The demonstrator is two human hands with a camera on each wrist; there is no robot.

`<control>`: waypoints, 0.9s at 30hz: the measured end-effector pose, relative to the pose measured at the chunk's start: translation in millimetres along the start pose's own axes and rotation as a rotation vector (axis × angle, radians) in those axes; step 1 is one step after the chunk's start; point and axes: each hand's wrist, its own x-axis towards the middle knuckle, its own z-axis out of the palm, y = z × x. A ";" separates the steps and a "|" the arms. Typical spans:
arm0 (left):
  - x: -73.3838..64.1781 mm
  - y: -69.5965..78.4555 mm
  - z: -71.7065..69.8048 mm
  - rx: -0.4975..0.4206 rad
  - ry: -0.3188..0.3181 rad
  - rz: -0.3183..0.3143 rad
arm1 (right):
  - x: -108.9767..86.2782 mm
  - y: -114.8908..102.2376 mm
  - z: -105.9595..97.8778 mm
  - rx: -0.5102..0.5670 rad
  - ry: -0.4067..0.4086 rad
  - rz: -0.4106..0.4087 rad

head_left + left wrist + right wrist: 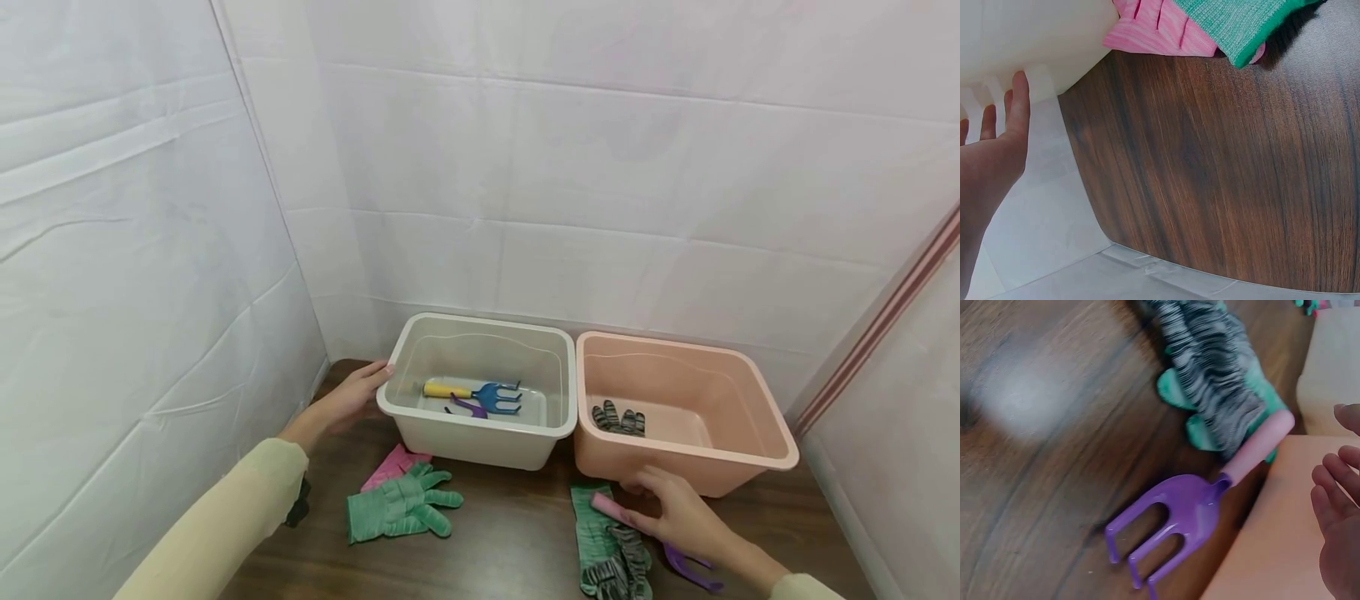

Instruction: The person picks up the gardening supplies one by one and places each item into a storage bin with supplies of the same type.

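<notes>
My left hand touches the left rim of a white plastic bin, its fingers extended. My right hand hovers in front of a peach bin, fingers loosely bent. Just beside it lies a purple hand fork with a pink handle. The right wrist view shows a gap between that hand and the handle. Under the fork's handle are a black-and-grey striped glove and a green glove.
Inside the white bin lie a blue hand fork with a yellow handle and a purple tool. A striped glove is in the peach bin. Another green glove overlaps a pink glove on the wooden table.
</notes>
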 end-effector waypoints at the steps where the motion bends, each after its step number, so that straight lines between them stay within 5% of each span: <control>1: -0.1 -0.1 0.2 0.001 -0.005 0.003 | -1.2 2.8 1.9 -0.008 -0.009 0.014; 12: -1.5 1.1 0.2 -0.009 0.003 -0.012 | -12.0 37.2 24.3 -0.014 -0.028 0.158; 19: -1.3 0.1 -0.7 -0.003 0.004 -0.016 | -20.6 48.9 36.7 0.031 0.004 0.134; 27: -2.6 1.6 -0.3 0.001 0.011 -0.027 | -22.6 51.9 40.6 0.079 -0.070 0.197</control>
